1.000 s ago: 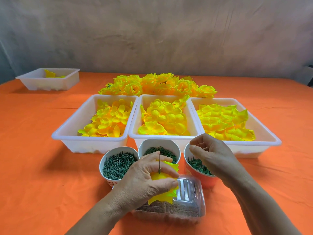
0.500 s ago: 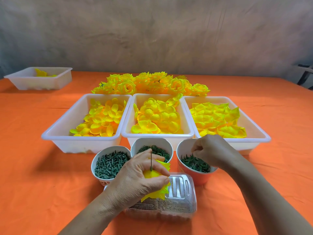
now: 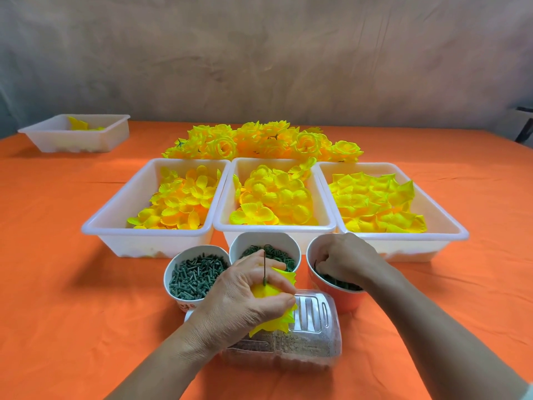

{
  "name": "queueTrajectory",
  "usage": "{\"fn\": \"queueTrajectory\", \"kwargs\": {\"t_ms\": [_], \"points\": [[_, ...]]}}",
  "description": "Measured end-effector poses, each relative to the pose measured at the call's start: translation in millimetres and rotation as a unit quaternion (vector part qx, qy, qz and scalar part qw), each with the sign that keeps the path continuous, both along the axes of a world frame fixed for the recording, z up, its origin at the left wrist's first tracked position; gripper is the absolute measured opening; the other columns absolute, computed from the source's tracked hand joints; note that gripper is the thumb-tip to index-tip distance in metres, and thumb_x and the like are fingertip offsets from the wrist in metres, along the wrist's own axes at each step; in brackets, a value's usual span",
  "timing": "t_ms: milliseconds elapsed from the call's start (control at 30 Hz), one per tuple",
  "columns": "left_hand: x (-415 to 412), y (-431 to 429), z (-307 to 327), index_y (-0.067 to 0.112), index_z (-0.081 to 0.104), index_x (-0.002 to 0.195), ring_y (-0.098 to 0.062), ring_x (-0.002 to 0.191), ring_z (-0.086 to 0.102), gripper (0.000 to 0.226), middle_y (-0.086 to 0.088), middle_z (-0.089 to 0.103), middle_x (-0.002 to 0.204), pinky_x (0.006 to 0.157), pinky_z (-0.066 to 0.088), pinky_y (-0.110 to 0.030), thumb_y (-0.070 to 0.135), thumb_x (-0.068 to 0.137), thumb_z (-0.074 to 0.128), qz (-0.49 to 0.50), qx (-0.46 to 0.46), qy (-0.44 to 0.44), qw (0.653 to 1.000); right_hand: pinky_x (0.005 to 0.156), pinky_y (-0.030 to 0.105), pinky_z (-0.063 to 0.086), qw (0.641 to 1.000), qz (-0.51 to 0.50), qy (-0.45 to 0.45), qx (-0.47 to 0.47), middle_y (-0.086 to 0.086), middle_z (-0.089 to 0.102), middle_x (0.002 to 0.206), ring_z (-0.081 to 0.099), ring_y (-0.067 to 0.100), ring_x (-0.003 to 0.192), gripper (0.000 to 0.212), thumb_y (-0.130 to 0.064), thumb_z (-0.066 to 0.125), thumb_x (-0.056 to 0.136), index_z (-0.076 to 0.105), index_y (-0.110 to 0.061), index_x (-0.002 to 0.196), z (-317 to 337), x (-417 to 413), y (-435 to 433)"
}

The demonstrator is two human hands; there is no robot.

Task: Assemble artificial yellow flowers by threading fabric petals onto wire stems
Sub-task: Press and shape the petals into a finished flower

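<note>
Your left hand grips the yellow petals, with fingers and thumb curled round them, directly above the clear plastic box at the near edge of the orange tablecloth. A thin wire stem stands upright out of the petals and rises between your fingers. Your right hand reaches into the orange bowl, with its fingers curled down among the dark green pieces. The back of the hand hides the fingertips, so you cannot tell whether they pinch a piece. To the left of the orange bowl stands a white cup of green rings. Further left is a white bowl of green tubes. Behind these containers, three white trays sit side by side with rims touching: the left tray, the middle tray and the right tray. Each holds loose yellow petals. A pile of finished flowers lies on the cloth just behind the trays. A fourth tray stands well apart at the far left, with a few yellow pieces inside.
</note>
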State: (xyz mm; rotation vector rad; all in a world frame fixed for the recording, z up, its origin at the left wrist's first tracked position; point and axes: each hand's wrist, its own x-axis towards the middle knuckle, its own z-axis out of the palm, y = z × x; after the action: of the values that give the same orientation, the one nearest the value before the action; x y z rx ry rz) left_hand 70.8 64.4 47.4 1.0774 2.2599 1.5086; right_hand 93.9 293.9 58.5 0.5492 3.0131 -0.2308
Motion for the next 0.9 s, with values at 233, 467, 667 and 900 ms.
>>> {"fn": "queueTrajectory", "kwargs": {"t_ms": [233, 467, 667, 900], "points": [[3, -1, 5, 0.048, 0.074, 0.072, 0.021, 0.128, 0.034, 0.01, 0.037, 0.063, 0.112, 0.104, 0.025, -0.013, 0.043, 0.064, 0.076, 0.008, -0.003, -0.013, 1.0, 0.071, 0.029, 0.047, 0.993, -0.015, 0.073, -0.094, -0.006, 0.064, 0.097, 0.058, 0.02, 0.096, 0.021, -0.032, 0.048, 0.091, 0.067, -0.039, 0.095, 3, 10, 5], [3, -1, 3, 0.049, 0.074, 0.073, 0.018, 0.13, 0.036, 0.01, 0.038, 0.062, 0.111, 0.11, 0.027, -0.024, 0.045, 0.064, 0.076, 0.01, -0.001, -0.017, 1.0, 0.053, 0.028, 0.042, 0.895, -0.117, 0.25, -0.351, 0.001, 0.06, 0.058, 0.057, 0.017, 0.054, 0.021, -0.014, 0.059, 0.084, 0.058, -0.017, 0.064, 9, 19, 6], [3, 0, 2, 0.044, 0.076, 0.072, 0.025, 0.12, 0.039, 0.009, 0.035, 0.064, 0.109, 0.1, 0.025, -0.007, 0.042, 0.064, 0.078, 0.013, 0.016, -0.021, 1.0, 0.051, 0.022, 0.054, 0.787, -0.143, 0.235, -0.553, 0.01, 0.067, 0.068, 0.072, 0.022, 0.065, 0.017, -0.006, 0.059, 0.093, 0.057, -0.005, 0.076, 13, 24, 5], [4, 0, 3, 0.044, 0.076, 0.074, 0.026, 0.123, 0.036, 0.011, 0.036, 0.064, 0.11, 0.103, 0.024, -0.009, 0.042, 0.064, 0.077, 0.016, 0.016, -0.017, 1.0, 0.062, 0.026, 0.056, 0.88, -0.114, 0.192, -0.418, 0.007, 0.06, 0.067, 0.064, 0.012, 0.059, 0.014, -0.004, 0.066, 0.083, 0.058, -0.002, 0.071, 12, 25, 13]]}}
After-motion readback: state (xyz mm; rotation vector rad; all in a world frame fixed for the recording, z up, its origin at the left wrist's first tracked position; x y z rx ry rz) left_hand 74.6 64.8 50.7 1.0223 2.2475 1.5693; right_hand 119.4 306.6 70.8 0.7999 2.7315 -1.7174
